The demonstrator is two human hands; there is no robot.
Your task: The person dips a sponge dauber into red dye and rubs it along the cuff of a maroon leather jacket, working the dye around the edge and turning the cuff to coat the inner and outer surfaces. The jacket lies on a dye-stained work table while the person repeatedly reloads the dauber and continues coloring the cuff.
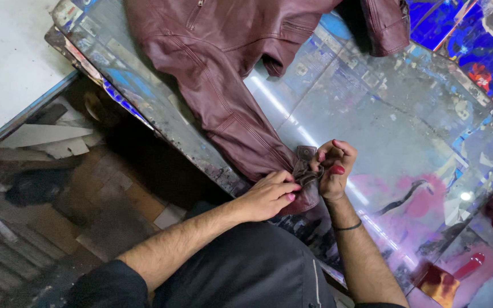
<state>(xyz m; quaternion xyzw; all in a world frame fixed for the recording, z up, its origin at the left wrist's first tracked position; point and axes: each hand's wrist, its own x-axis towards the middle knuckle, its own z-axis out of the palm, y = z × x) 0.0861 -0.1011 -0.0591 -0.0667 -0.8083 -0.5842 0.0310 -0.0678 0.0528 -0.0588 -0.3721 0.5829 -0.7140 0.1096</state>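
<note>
— At the sleeve cuff (304,171), what grips?
— Both: left hand (269,197) and right hand (333,168) pinch it between fingertips.
— And around them?
— Maroon leather jacket (223,63) spread across the glossy worktable (395,120).

The jacket (223,63) lies on the counter (395,125), its body at 12 o'clock, its sleeve (246,137) running toward 6, where both hands (300,182) meet at the cuff (306,171).
</note>
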